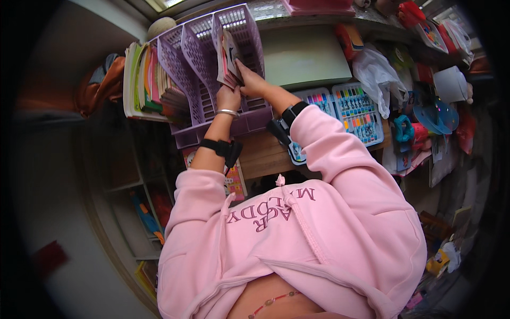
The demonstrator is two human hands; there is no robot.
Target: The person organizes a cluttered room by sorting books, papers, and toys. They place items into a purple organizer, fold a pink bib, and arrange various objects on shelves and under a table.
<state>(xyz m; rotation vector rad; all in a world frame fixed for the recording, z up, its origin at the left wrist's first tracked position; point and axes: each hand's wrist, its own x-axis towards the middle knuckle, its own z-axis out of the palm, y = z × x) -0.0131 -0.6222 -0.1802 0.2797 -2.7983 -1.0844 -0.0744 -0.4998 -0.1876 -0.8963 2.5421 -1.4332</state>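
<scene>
Both hands grip thin stack of colourful paperback booklets (229, 64), standing upright in right slot of lilac plastic lattice file rack (199, 48) on wooden desk (263, 154). Left hand (228, 98) clasps lower edge; right hand (249, 81) pinches side (fingers partly hidden). Booklets likely light, floppy, slippery-covered; best held near spine, whole stack squeezed together.

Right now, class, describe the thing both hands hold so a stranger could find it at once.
Find the purple slotted file rack on the wooden desk. In its right-hand slot stands a thin bundle of booklets, gripped by the left hand and right hand, unlike the untouched books stacked left.
</scene>
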